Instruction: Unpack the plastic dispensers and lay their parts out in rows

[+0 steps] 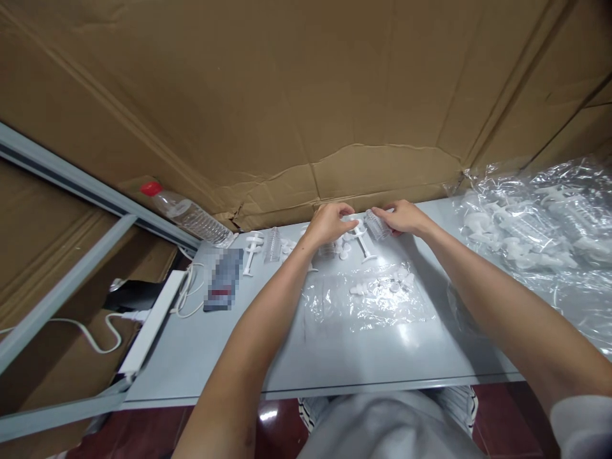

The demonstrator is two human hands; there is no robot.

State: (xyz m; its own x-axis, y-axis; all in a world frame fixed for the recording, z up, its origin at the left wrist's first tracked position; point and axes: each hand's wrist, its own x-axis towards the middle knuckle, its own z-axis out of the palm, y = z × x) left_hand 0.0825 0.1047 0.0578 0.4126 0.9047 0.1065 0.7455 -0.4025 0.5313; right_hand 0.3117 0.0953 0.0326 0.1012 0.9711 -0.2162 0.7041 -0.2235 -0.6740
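Both my hands are at the far side of the grey table [201,357], close to the cardboard wall. My right hand [404,218] grips a small clear ribbed plastic barrel [376,225]. My left hand [329,223] is closed in a pinch on a small white plastic piece [354,221] held up to the barrel's end. Under the hands lie loose white plunger parts [364,250] and small white caps [344,250]. Another clear barrel [272,245] and a white plunger [251,250] lie to the left.
Clear plastic bags [368,299] lie mid-table; a big bag of more white and clear parts [535,223] sits at right. A water bottle with a red cap [189,213], a blurred phone [224,279], a white cable [187,294] and a power strip [148,322] are at left.
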